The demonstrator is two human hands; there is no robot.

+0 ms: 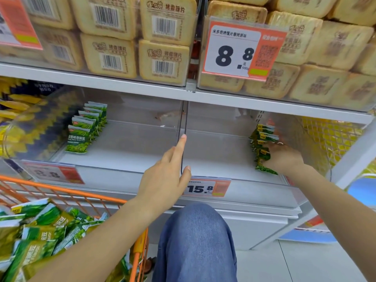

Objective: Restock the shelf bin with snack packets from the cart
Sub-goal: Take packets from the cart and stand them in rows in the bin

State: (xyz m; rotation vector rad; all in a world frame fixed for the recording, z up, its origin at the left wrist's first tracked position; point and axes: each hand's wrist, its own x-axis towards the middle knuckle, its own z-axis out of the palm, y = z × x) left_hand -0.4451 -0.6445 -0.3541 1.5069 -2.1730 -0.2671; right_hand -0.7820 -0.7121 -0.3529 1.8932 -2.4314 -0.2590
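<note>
A row of small green snack packets (261,144), each marked with a yellow label near the top, is stood on edge against the right wall of the clear shelf bin (223,159); the nearest packets are gripped by the right hand (281,157), its fingers curled round them; the left hand (164,178) is rested on the dark divider (184,127) between the bins, index finger laid straight along it, nothing held; more green packets (40,231) are heaped loosely in the orange cart (67,190) at lower left; a second row (85,127) is stood in the left bin.
</note>
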